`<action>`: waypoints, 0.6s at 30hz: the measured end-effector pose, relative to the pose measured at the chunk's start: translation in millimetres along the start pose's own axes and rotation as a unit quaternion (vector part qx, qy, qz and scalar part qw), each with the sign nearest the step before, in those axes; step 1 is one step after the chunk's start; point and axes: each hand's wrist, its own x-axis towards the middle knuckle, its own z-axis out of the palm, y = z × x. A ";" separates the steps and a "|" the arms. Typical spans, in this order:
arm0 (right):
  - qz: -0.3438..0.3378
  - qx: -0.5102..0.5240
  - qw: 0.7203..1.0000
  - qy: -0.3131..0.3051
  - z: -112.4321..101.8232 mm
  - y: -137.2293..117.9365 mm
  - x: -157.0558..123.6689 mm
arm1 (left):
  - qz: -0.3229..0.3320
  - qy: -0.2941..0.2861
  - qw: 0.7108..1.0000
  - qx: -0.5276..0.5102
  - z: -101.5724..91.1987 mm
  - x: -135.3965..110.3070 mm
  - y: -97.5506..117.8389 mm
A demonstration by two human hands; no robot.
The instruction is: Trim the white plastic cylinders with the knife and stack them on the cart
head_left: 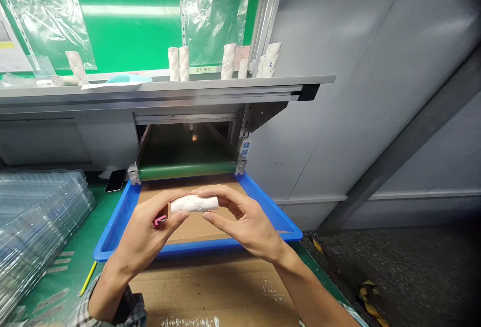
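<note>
A stack of clear plastic trays (41,217) rises at left on a green-matted desk (71,272), the ribbed, glossy shells nested to save space, near a black smartphone (114,181) and a yellow pencil (88,278). At center, the person's left hand (145,232), with a plaid sleeve (130,309) at the wrist, and right hand (240,219) meet above a blue plastic tray (117,224), both in a narrow grip on a white cylinder (194,204). Held by the fingers and thumbs from either end, the smooth, faintly dimpled piece stays clear of the tray's cardboard liner (195,227), its side turned up toward the head camera. A small pink item (160,220), too small to identify, shows at the left fingers. The tray sits just below the end of a green conveyor belt (187,170), apparently placed to catch what comes off it. More white cylinders (229,61) stand upright on the far shelf (210,84). At right, a gray metal wall panel (338,116) meets a dark speckled floor (391,272).
</note>
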 end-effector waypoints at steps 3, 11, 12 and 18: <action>0.011 0.000 1.000 0.006 -0.4 1.4 -0.4 | 0.014 0.002 1.000 0.003 0.7 0.4 0.6; -0.048 -0.058 0.997 0.008 -0.4 -0.7 -0.2 | -0.010 0.000 1.000 -0.021 -0.7 0.1 5.1; -0.061 -0.084 0.995 0.008 0.3 -1.0 0.1 | -0.006 0.011 1.000 -0.016 0.1 0.3 5.4; -0.166 -0.286 0.944 0.018 8.1 8.9 0.2 | 0.049 0.048 0.993 0.096 14.5 -3.4 6.5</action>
